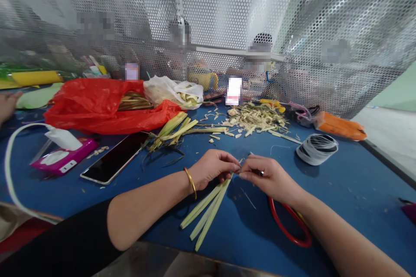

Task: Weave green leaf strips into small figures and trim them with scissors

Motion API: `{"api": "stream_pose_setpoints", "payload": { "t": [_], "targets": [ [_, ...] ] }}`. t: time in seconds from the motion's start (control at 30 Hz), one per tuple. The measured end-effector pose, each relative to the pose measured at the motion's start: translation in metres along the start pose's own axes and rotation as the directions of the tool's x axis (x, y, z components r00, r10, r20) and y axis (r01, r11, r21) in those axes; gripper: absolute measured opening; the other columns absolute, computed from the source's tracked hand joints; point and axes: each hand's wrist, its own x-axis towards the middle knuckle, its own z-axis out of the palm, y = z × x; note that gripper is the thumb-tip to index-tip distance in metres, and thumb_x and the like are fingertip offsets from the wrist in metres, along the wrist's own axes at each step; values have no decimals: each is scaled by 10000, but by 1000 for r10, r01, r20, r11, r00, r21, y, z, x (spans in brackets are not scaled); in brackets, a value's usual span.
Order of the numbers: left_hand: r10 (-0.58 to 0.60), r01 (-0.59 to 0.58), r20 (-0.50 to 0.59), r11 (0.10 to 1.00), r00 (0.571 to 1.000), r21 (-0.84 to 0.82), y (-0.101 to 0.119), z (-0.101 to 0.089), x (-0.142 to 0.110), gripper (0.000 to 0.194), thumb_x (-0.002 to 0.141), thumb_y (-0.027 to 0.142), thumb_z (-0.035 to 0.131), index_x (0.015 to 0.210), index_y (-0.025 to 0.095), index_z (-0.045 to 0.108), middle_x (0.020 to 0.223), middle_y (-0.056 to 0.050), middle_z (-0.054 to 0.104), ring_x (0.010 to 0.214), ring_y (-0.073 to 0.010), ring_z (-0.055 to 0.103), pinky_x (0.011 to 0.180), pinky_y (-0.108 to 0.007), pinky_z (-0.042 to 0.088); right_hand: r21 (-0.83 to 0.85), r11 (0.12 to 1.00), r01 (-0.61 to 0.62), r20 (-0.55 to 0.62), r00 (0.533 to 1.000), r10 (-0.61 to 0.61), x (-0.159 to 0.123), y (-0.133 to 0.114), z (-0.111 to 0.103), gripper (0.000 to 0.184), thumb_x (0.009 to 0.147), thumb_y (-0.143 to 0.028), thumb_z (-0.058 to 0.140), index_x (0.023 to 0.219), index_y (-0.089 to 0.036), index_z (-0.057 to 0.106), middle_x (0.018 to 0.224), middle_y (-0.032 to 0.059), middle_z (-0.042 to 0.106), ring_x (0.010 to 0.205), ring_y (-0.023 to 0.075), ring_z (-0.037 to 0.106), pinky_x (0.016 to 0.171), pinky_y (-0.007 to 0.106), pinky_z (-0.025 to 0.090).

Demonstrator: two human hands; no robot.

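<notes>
Pinching pale green leaf strips point(213, 213) at their gathered upper ends, the left hand point(216, 169), with a smooth gold bracelet point(190, 183) at its wrist, meets the right hand point(268, 175); their fingertips touch or nearly touch. The right fingertips are drawn together, but whether they grip anything cannot be told. Flat, narrow and blunt-ended, the strips fan out toward 7 o'clock over a blue surface point(351, 207).

Clockwise directions here start from the hands. Near 5 o'clock, a glossy red loop point(300, 243) lies partly under the right forearm. Just short of 3 o'clock stands a stubby spool point(316, 149) wound with fine white thread; beyond it sits a crinkled orange packet point(341, 125). At 1 o'clock is a loose heap of dry, curled shavings point(258, 119). Limp, fibrous stalks point(172, 132) lie at 10, with a rumpled, shiny red plastic bag point(84, 108) farther out. At 9 rests a flat, glassy black phone point(113, 160). Across 12, behind everything, rises a silvery screen point(224, 17) punched with small holes.
</notes>
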Motion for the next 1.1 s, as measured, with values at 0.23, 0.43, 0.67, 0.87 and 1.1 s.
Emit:
{"api": "stream_pose_setpoints", "payload": {
  "t": [0.23, 0.43, 0.67, 0.87, 1.1],
  "targets": [
    [73, -77, 42, 991, 996, 110, 1, -4, 0, 171, 614, 253, 731, 728, 151, 656, 592, 10, 620, 489, -76, 525, 408, -169, 316, 420, 889, -180, -102, 964, 244, 4, 14, 10, 213, 887, -263, 449, 1079, -197, 513, 1004, 56, 627, 629, 113, 619, 614, 272, 505],
    [149, -158, 60, 966, 987, 204, 6, -2, -3, 114, 620, 227, 734, 675, 155, 664, 598, -3, 651, 504, -82, 529, 435, -174, 349, 246, 961, -127, -10, 991, 133, 5, 17, 16, 220, 850, -139, 447, 1035, -193, 553, 918, 44, 684, 840, 158, 644, 776, 302, 500],
    [283, -289, 67, 901, 957, 325, 2, -7, 2, 51, 657, 187, 680, 701, 162, 683, 648, -12, 681, 592, -116, 595, 562, -208, 443, 172, 974, -147, -49, 986, 157, 6, 15, 15, 199, 839, -144, 466, 1007, -194, 561, 822, 17, 687, 782, 153, 660, 752, 276, 479],
    [407, -378, 86, 722, 909, 579, 1, -10, 1, 105, 719, 197, 617, 767, 190, 710, 731, -15, 714, 681, -147, 640, 630, -218, 447, 180, 966, -185, -61, 978, 199, 5, 13, 16, 164, 833, -155, 477, 963, -195, 568, 780, 8, 681, 743, 154, 672, 715, 266, 482],
    [546, -385, 177, 293, 819, 875, -3, -8, -4, 177, 815, 223, 548, 865, 225, 718, 809, -37, 730, 762, -191, 650, 650, -250, 388, 240, 956, -168, -78, 979, 191, 5, 12, 18, 150, 834, -168, 468, 949, -197, 560, 826, 20, 686, 762, 154, 677, 734, 267, 497]
  ]
}}
